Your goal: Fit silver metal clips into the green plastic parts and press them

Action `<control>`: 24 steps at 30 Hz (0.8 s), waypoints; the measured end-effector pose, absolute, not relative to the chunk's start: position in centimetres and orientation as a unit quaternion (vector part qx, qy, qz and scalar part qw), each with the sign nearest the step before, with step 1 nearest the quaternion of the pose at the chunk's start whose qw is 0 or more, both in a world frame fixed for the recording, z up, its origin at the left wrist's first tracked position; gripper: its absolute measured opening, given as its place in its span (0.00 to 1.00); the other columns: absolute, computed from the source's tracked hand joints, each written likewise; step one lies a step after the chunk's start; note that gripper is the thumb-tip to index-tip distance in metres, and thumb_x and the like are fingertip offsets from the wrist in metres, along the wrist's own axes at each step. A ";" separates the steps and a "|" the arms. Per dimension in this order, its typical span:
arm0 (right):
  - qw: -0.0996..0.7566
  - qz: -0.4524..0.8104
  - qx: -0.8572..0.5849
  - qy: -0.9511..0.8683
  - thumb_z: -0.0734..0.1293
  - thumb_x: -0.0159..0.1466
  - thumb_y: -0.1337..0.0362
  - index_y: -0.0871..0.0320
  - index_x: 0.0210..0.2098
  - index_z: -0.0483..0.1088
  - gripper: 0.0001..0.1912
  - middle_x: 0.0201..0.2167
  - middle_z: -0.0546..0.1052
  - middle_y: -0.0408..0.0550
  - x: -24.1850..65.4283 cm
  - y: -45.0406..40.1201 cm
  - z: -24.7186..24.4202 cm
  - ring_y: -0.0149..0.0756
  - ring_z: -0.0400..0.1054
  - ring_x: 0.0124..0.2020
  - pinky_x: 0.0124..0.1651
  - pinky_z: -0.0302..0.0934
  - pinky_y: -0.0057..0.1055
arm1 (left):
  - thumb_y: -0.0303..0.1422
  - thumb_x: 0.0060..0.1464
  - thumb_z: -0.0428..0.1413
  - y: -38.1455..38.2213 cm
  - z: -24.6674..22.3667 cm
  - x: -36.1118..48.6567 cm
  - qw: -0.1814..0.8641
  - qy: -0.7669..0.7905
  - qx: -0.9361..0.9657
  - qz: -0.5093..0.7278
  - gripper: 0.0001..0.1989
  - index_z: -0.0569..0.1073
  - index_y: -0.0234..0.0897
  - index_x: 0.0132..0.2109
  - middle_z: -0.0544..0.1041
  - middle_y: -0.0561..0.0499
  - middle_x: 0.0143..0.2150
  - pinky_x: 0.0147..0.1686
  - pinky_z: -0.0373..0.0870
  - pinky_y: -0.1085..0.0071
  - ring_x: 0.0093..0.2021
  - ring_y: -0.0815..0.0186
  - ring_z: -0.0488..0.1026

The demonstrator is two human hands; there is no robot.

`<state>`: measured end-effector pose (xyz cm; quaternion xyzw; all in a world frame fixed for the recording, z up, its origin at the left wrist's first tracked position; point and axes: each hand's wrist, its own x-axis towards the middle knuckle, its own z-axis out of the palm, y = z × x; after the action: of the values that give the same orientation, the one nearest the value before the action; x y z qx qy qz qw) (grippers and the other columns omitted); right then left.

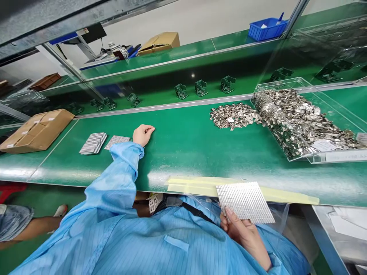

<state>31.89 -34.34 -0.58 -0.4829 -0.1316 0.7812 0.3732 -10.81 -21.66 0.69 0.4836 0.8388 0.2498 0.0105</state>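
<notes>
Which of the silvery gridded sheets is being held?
The sheet in the right hand, near the yellow strip; the stack and the other sheet lie on the green bench by the left hand.

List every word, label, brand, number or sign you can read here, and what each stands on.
No text can be read.
White stickers on the brown cardboard box at far left: too small to read.
White labels at the front of the rectangular clear plastic bin: too blurred.
</notes>
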 end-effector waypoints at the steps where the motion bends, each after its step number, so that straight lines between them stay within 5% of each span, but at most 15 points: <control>1: 0.377 0.779 -0.485 -0.130 0.79 0.48 0.55 0.58 0.26 0.72 0.17 0.21 0.68 0.42 31.9 -34.3 -0.6 0.32 0.59 0.23 0.25 0.55 0.30 | 0.37 0.57 0.55 -21.0 0.7 -11.1 0.009 0.841 0.480 0.250 0.14 0.80 0.34 0.44 0.77 0.45 0.42 0.43 0.65 0.70 0.40 0.62 0.72; 13: 0.386 0.798 -0.449 -0.110 0.79 0.50 0.55 0.59 0.28 0.75 0.15 0.23 0.69 0.43 31.8 -34.3 -1.2 0.31 0.60 0.24 0.26 0.56 0.28 | 0.31 0.61 0.50 -19.6 2.1 -10.6 -0.036 0.842 0.434 0.318 0.15 0.77 0.30 0.49 0.76 0.40 0.49 0.53 0.67 0.62 0.51 0.56 0.73; 16: 0.386 0.791 -0.456 -0.130 0.79 0.49 0.54 0.61 0.26 0.75 0.17 0.23 0.71 0.45 31.7 -34.5 -0.7 0.31 0.62 0.24 0.27 0.56 0.29 | 0.31 0.63 0.46 -22.3 2.3 -5.0 -0.038 0.821 0.431 0.374 0.16 0.71 0.29 0.51 0.75 0.39 0.48 0.46 0.72 0.66 0.44 0.62 0.76; 18: 0.399 0.779 -0.463 -0.142 0.79 0.49 0.55 0.62 0.26 0.76 0.17 0.24 0.73 0.47 31.6 -34.5 -0.4 0.31 0.63 0.24 0.27 0.57 0.29 | 0.35 0.62 0.49 -25.7 2.2 0.6 0.057 0.776 0.451 0.436 0.13 0.71 0.32 0.48 0.77 0.45 0.38 0.32 0.74 0.72 0.32 0.68 0.76; 20: 0.413 0.771 -0.463 -0.143 0.79 0.49 0.56 0.62 0.28 0.77 0.16 0.25 0.75 0.48 31.6 -34.4 -0.2 0.32 0.65 0.24 0.27 0.57 0.29 | 0.40 0.58 0.55 -30.0 2.2 6.2 0.273 0.712 0.471 0.443 0.12 0.73 0.34 0.39 0.75 0.51 0.26 0.24 0.71 0.75 0.23 0.70 0.73; 24: 0.429 0.773 -0.445 -0.140 0.78 0.51 0.57 0.60 0.29 0.76 0.14 0.25 0.75 0.46 31.7 -34.4 -0.6 0.31 0.65 0.25 0.27 0.57 0.28 | 0.48 0.49 0.62 -35.7 2.4 13.9 0.640 0.587 0.393 0.303 0.22 0.75 0.32 0.40 0.78 0.48 0.28 0.23 0.71 0.75 0.23 0.70 0.73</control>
<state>31.72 -34.38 -0.62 -0.4449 -0.1405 0.7734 0.4292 13.92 -35.68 2.37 0.3927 0.5873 0.3031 0.6395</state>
